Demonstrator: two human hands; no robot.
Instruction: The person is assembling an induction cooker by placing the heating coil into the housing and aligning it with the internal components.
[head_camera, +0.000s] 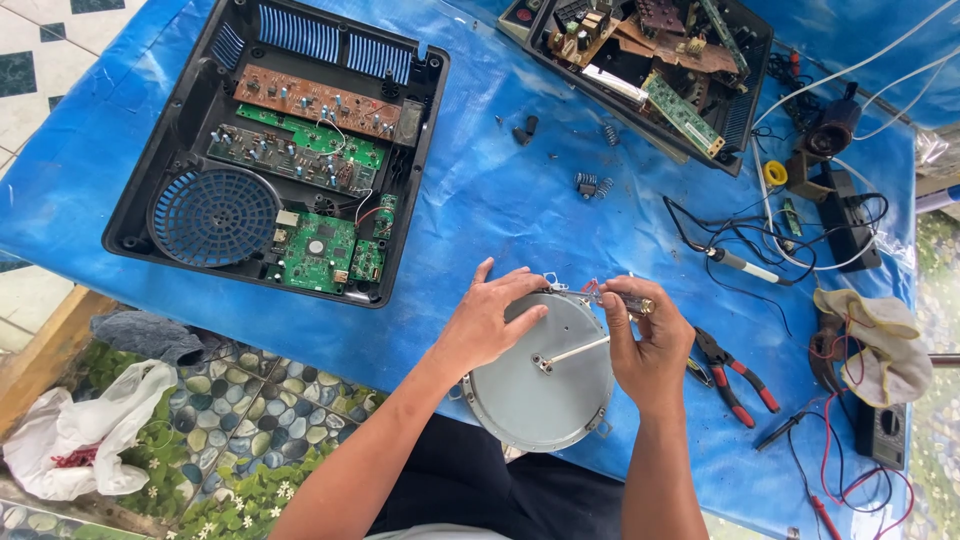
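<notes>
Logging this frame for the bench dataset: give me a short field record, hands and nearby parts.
surface: blue tarp on table
left hand: flat on round grey metal disc
right hand: grip on small screwdriver-like tool at disc's upper edge
left of hands: open black appliance base, green and brown circuit boards, round fan grille
right of hands: red-handled pliers, soldering iron, cloth

Blue tarp-covered table (500, 200) | beyond left hand (485, 320): open black casing (200, 110) | right of right hand (650, 345): red-handled pliers (738, 375), soldering iron (740, 265)
</notes>
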